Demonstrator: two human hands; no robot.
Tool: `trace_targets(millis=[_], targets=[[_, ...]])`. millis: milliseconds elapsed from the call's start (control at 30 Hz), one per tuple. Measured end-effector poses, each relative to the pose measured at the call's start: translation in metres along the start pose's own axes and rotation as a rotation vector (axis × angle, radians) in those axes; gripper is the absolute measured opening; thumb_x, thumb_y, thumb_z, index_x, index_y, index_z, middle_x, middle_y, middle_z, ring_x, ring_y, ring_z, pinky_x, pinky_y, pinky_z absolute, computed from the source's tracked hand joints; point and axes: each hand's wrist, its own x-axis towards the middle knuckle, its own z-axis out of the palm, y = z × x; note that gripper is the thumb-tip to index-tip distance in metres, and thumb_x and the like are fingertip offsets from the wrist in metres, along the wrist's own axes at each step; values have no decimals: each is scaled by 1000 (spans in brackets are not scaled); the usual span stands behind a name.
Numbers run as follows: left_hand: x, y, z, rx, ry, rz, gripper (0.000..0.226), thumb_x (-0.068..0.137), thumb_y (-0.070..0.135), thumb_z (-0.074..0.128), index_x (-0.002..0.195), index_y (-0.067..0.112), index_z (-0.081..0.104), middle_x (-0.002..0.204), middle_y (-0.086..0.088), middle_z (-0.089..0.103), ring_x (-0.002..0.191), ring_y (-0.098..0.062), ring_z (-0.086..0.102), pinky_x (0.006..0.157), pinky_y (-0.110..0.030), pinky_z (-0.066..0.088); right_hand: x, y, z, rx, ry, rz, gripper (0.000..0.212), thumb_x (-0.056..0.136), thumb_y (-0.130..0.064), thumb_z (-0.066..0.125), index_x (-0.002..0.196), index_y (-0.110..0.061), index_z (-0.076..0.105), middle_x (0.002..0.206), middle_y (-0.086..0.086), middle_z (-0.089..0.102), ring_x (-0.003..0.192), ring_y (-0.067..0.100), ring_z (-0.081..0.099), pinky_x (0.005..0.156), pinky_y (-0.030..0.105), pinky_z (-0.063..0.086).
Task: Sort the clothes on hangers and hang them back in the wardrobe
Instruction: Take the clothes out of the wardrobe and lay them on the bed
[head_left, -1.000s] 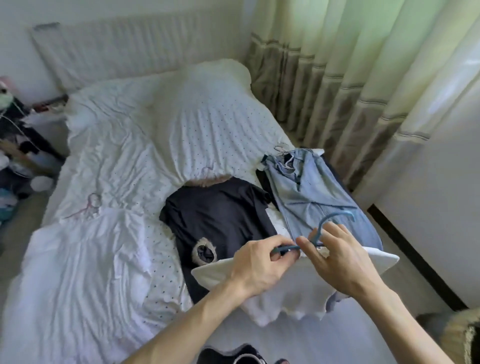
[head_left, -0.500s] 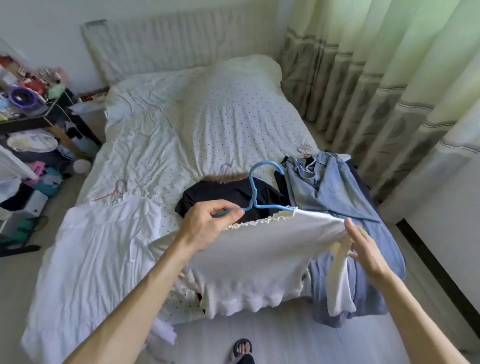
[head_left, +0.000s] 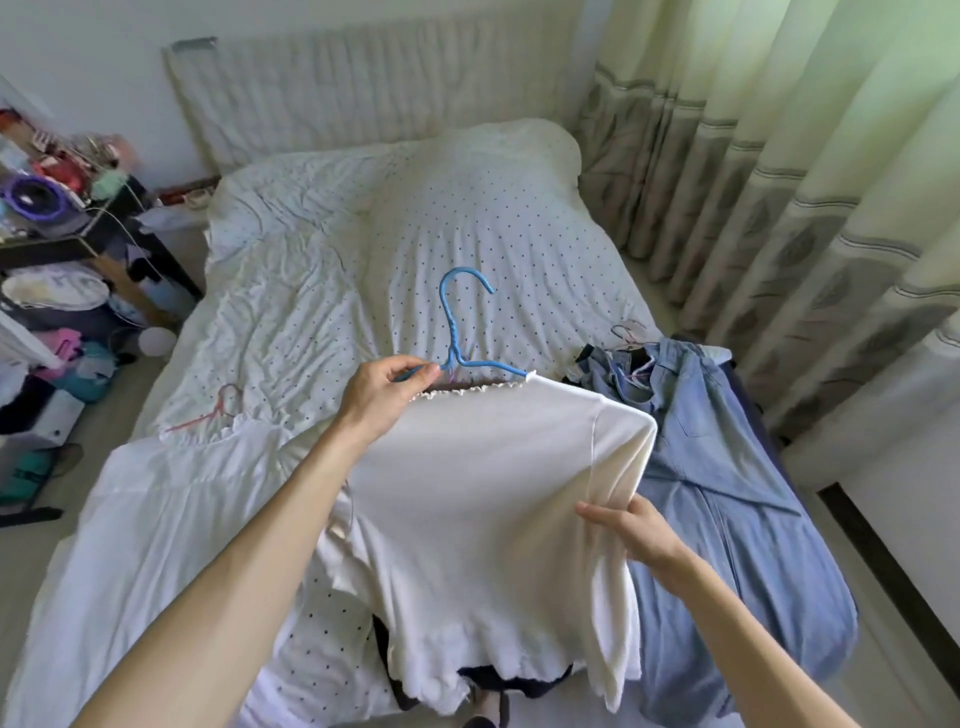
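White top (head_left: 483, 499) on blue hanger (head_left: 457, 332), held above bed (head_left: 311, 291), long axis left-right. Left hand (head_left: 384, 389) pinches hanger's neck end; right hand (head_left: 631, 530) pinches sleeve, nearer. Hook points far, away from the hands.

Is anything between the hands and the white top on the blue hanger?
No. The left hand grips the blue hanger, and the right hand pinches the white top's sleeve directly.
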Motion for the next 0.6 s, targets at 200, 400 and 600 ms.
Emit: trace_targets(millis=[200, 400, 600], targets=[[126, -64, 10, 145, -32, -84, 12, 93, 42, 66, 92, 31, 72, 76, 17, 68, 77, -3, 60, 71, -23, 43, 114, -26, 26, -83, 46, 73, 27, 74, -27, 74, 100, -20, 70, 93, 1, 77, 89, 23, 72, 75, 38, 57], [241, -146, 40, 296, -103, -140, 20, 96, 42, 62, 99, 26, 72, 79, 10, 68, 79, -16, 59, 63, -24, 39, 214, -35, 54, -243, 111, 182, 21, 78, -33, 69, 96, -23, 65, 86, -6, 73, 85, 17, 69, 82, 40, 56], [312, -245, 89, 561, -269, -131, 30, 103, 21, 49, 128, 23, 66, 111, -19, 65, 110, -36, 59, 87, -40, 44, 295, -10, 73, -472, 15, 380, 27, 91, -31, 63, 108, -18, 46, 114, 3, 64, 92, 21, 55, 75, 33, 39]])
